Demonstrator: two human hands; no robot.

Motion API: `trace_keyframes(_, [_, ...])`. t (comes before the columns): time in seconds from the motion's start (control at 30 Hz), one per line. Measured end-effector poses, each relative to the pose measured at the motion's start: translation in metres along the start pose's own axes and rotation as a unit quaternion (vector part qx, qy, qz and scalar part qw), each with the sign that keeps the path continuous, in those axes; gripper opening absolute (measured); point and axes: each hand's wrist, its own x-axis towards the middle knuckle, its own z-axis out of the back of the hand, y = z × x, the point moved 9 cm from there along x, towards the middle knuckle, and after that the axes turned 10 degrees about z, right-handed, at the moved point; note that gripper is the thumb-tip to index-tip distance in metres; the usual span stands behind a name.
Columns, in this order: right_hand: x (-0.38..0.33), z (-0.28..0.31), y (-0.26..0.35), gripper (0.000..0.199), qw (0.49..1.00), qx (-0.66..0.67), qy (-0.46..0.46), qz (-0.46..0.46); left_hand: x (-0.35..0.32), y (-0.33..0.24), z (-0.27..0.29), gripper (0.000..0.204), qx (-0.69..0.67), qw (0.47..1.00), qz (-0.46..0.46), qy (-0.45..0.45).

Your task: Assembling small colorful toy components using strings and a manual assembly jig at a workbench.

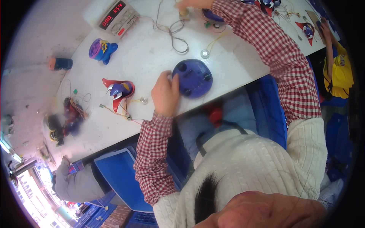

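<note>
My left hand (165,93) curls around the left edge of a round blue-purple plastic disc (192,78) lying flat near the front edge of the white table (152,60). The disc has dark round holes on top. My right hand (190,3) reaches far across the table to the top edge of the view, fingers pinched on a small tan piece (184,14) with grey wires (176,36) trailing from it. Both arms wear red-and-white checked sleeves under a white knitted vest.
A bench power supply (116,17) with a red display stands at the back left. Nearby lie a purple-blue toy part (102,49), a red-and-blue toy shell (119,91), a small white round piece (205,53) and wired parts (70,114). A person in yellow (338,72) works at right. A blue bin (121,178) sits below.
</note>
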Motion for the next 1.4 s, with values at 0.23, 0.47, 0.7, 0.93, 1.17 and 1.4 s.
trace_keyframes(0.23, [-0.006,0.029,0.041,0.039,0.986,0.134,-0.011,-0.095,-0.003,0.001,-0.003,0.022,-0.032,0.998,0.042,-0.015])
trace_keyframes(0.47, [-0.069,-0.029,0.134,0.014,0.922,0.372,0.104,-0.038,0.029,0.032,0.008,0.018,-0.014,0.998,0.036,-0.054])
trace_keyframes(0.7, [-0.079,-0.028,0.160,0.020,0.967,0.180,0.023,0.177,0.058,0.023,0.019,0.017,-0.013,0.995,0.009,-0.098])
trace_keyframes(0.93, [-0.089,-0.041,0.169,0.022,0.964,0.134,0.058,0.224,0.060,0.026,0.014,0.016,-0.022,0.993,-0.005,-0.117])
trace_keyframes(1.17, [-0.093,-0.049,0.170,0.017,0.957,0.187,0.089,0.205,0.052,0.021,0.010,0.014,-0.002,0.989,-0.035,-0.143])
trace_keyframes(1.4, [-0.091,-0.059,0.157,0.011,0.950,0.240,0.144,0.141,0.046,0.015,0.013,0.013,0.039,0.982,-0.059,-0.176])
